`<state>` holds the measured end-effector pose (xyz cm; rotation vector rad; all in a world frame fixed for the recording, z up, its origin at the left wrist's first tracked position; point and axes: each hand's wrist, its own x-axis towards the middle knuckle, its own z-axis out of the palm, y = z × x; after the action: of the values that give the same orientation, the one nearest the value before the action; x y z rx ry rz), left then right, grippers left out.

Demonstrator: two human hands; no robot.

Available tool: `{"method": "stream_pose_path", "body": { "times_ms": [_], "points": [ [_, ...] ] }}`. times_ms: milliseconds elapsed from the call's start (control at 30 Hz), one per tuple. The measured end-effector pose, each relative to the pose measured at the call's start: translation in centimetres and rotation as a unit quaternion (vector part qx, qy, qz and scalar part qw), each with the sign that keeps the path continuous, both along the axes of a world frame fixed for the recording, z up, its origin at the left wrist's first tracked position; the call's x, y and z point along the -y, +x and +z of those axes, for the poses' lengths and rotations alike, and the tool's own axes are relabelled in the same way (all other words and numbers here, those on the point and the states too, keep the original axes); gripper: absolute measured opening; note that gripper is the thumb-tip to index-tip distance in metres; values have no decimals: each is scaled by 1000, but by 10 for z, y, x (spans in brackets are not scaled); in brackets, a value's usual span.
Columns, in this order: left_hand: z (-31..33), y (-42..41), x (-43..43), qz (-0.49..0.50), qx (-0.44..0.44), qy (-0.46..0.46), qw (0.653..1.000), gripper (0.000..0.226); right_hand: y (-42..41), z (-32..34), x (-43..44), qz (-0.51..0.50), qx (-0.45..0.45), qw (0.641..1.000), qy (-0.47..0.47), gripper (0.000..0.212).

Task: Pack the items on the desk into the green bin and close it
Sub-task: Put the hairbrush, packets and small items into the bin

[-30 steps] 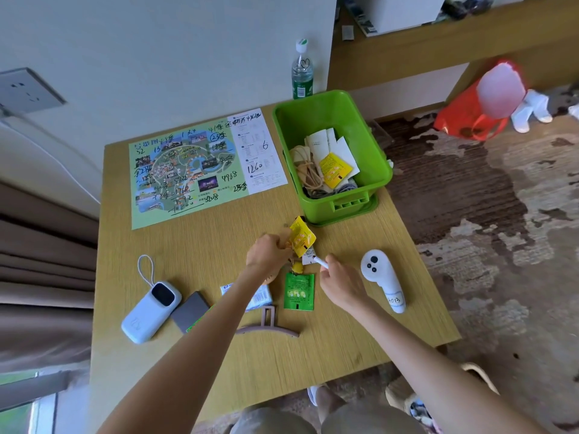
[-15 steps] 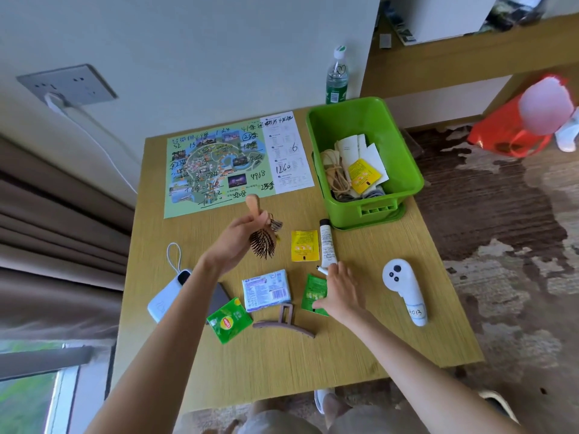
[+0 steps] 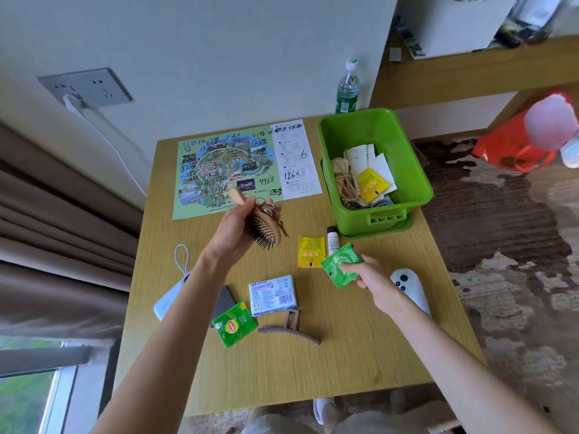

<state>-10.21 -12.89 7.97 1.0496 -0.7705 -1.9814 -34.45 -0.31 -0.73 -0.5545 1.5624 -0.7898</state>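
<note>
Green sachet (image 3: 336, 268) now lifted off table (image 3: 344, 355), pinched by fingers of right hand (image 3: 372, 277); before, it was pressed flat beneath them. Hairbrush (image 3: 265, 230) still gripped by fingers of left hand (image 3: 232, 236). Green bin (image 3: 418, 170) left open, beyond right fingers.

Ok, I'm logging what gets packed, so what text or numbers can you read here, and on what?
"1260" and "6": handwritten on the white panel of the map.
"4968": handwritten on the map's picture side.
"Lipton": on the green tea sachet lying on the desk.
Too small to read: print on the blue-white packet, yellow sachet and tube.
</note>
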Motion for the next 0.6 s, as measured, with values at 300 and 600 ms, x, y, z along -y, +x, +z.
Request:
{"method": "stream_pose_path", "body": {
  "times_ms": [300, 600],
  "points": [
    [-32, -17, -4, 16, 185, 80, 979, 16, 16, 3, 45, 199, -231, 948, -90, 30],
    [-44, 3, 13, -4, 253, 46, 966, 23, 52, -14, 91, 339, -460, 819, -57, 56]
  ]
}}
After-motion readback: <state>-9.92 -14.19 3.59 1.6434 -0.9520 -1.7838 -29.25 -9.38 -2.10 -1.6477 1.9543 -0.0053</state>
